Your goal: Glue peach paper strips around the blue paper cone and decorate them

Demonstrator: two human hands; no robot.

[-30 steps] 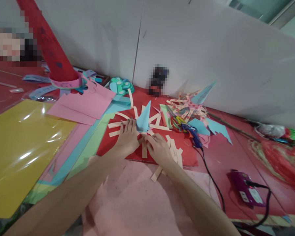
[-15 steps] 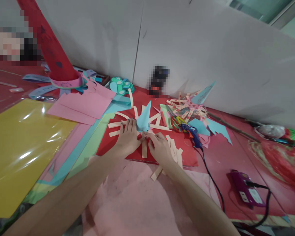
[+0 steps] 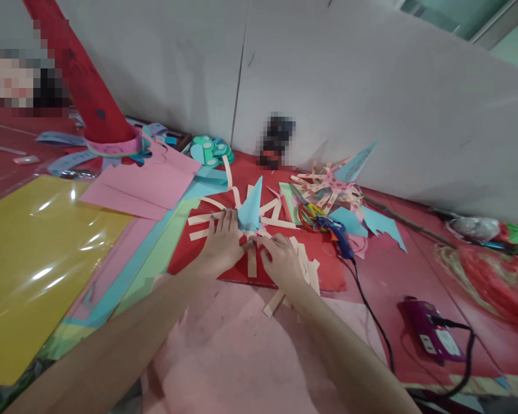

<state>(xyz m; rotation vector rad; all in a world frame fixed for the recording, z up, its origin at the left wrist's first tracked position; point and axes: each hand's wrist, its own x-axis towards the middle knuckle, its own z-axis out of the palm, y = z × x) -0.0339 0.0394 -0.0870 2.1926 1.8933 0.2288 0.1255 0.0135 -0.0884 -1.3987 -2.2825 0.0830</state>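
A light blue paper cone stands upright on a red board, with cream paper strips spreading out around its base like rays. My left hand lies with its fingers stretched out on the left side of the cone, its thumb reaching to the front of the base. From the right, my right hand pinches at the inner end of the front paper strip, close to my left thumb. Loose cream strips lie in a pile beside and partly under my right hand.
Scissors and a blue glue gun lie to the right, its cord running toward a purple power strip. A finished-looking cone with patterned strips stands behind. Pink sheets and a yellow sheet lie left.
Both hands stay at the base of the cone with almost the same pose. The whole view has shifted very slightly; nothing else visibly moves.
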